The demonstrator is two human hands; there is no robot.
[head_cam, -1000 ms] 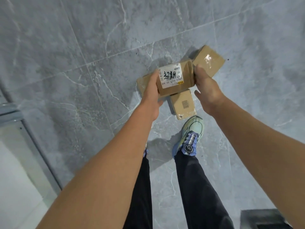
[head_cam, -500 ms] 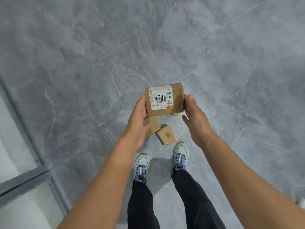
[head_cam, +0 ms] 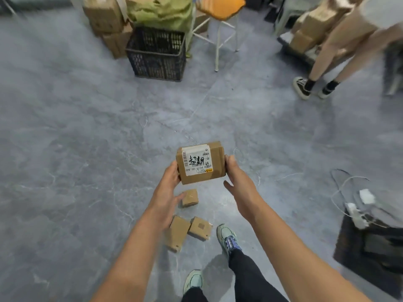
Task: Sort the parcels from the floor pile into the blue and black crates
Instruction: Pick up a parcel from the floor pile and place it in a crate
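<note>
A brown cardboard parcel (head_cam: pixel 201 163) with a white label and black handwriting is lifted above the floor. My left hand (head_cam: pixel 169 184) presses its left side and my right hand (head_cam: pixel 236 179) presses its right side, fingers fairly straight and thumbs spread below. Under it, three small brown parcels lie on the grey floor: one (head_cam: pixel 190 197) beneath my left hand, two more (head_cam: pixel 177 233) (head_cam: pixel 200 228) by my feet. The black crate (head_cam: pixel 156 53) stands farther ahead, and its inside is not visible. No blue crate is in view.
Stacked cardboard boxes (head_cam: pixel 104 16) and a green bag (head_cam: pixel 159 12) sit behind the black crate, with an orange-seated stool (head_cam: pixel 220 5) beside it. Another person's legs (head_cam: pixel 327 51) stand at the upper right. A power strip with white cables (head_cam: pixel 357 214) lies on the right.
The parcel has come up off the pile between both hands. My view has swung up from the floor, bringing the black crate and the room ahead into sight.
</note>
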